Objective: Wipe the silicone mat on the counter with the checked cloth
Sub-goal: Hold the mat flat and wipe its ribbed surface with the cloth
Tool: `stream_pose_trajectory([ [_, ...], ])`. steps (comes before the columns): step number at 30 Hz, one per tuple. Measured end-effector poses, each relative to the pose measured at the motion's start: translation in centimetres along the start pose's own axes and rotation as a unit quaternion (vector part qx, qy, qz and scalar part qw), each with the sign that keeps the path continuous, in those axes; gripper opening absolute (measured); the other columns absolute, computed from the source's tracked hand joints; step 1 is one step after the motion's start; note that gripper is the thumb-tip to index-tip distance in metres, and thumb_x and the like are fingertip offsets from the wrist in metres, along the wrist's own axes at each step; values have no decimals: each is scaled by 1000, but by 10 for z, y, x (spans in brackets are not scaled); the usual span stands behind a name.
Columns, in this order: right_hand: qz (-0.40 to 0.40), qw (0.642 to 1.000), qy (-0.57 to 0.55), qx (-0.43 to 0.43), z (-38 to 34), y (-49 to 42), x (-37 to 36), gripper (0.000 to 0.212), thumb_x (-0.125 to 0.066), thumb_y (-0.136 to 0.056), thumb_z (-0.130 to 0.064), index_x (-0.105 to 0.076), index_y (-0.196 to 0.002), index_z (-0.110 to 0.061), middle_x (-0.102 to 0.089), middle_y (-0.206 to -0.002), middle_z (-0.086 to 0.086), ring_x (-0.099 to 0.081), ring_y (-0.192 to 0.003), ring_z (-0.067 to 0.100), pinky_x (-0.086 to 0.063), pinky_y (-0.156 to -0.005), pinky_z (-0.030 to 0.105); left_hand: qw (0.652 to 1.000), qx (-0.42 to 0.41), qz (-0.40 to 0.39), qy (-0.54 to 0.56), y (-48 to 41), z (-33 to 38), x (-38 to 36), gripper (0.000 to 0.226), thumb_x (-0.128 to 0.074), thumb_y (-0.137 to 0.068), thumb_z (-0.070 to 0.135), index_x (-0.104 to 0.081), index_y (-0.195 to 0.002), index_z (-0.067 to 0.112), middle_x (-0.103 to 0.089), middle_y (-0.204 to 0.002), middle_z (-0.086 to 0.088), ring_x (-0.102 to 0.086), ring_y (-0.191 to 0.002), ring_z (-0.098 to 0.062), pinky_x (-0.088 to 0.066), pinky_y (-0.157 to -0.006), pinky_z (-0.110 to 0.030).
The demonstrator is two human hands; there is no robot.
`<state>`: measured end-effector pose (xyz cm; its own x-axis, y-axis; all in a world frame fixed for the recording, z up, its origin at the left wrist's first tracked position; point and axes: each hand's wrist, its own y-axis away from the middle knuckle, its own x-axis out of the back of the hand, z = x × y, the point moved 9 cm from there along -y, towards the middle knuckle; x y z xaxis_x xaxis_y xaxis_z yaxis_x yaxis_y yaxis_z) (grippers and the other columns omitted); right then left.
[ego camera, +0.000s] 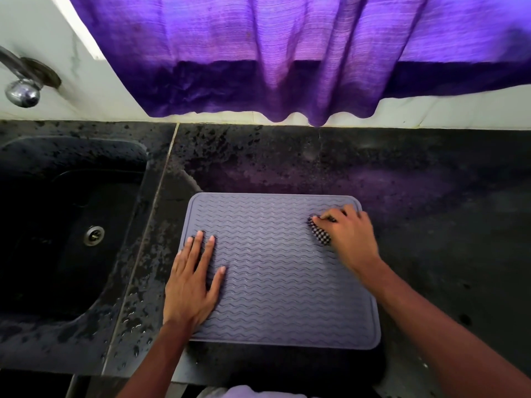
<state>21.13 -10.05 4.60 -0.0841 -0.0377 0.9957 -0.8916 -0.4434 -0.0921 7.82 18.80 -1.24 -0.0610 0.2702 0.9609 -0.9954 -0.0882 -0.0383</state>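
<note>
A grey silicone mat (275, 271) with a wavy ribbed surface lies flat on the dark stone counter (431, 214). My left hand (192, 282) rests flat on the mat's left edge, fingers straight and spread. My right hand (347, 234) grips the bunched checked cloth (320, 235) and presses it onto the mat near its far right corner. Most of the cloth is hidden under my fingers.
A dark sink (66, 225) with a metal drain (94, 235) sits left of the mat, and the counter strip between them is wet. A chrome tap (21, 91) juts from the white wall. A purple curtain (287, 58) hangs above the counter's back edge.
</note>
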Motion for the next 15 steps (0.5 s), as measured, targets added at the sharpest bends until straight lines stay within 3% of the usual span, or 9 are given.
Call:
stream_pose_trajectory([
  [5,-12,997,25,-71,57,24,7,48,-75,-64,-1,-72,-106,-23,-66,-101,4,-53,-86,36,-44,-67,43,1000,-6,2,0,0,0,-1,69,-32,-103,56,-20,-163,24,-12,-172,1,-9,-158,-20,-21,-126,-49],
  [8,-45,989,24,-137,75,30,8,40,-71,-74,-6,-72,-108,-27,-66,-103,2,-53,-93,33,-47,-72,45,1000,-9,1,-1,0,1,-2,69,-31,-103,56,-19,-163,23,-12,-172,0,-8,-158,-20,-22,-125,-49],
  [11,-67,983,17,-167,66,24,12,37,-70,-80,-12,-68,-113,-30,-66,-108,0,-52,-100,30,-48,-78,46,1000,-7,2,0,0,1,-1,69,-31,-104,56,-19,-163,23,-12,-172,0,-8,-158,-20,-20,-126,-49],
  [15,-16,989,-65,-133,20,-1,29,53,-68,-75,0,-65,-119,-28,-66,-114,-1,-52,-103,29,-47,-82,45,1000,-6,2,-1,0,1,-1,69,-30,-104,57,-21,-163,24,-14,-171,-1,-8,-158,-20,-19,-126,-48],
])
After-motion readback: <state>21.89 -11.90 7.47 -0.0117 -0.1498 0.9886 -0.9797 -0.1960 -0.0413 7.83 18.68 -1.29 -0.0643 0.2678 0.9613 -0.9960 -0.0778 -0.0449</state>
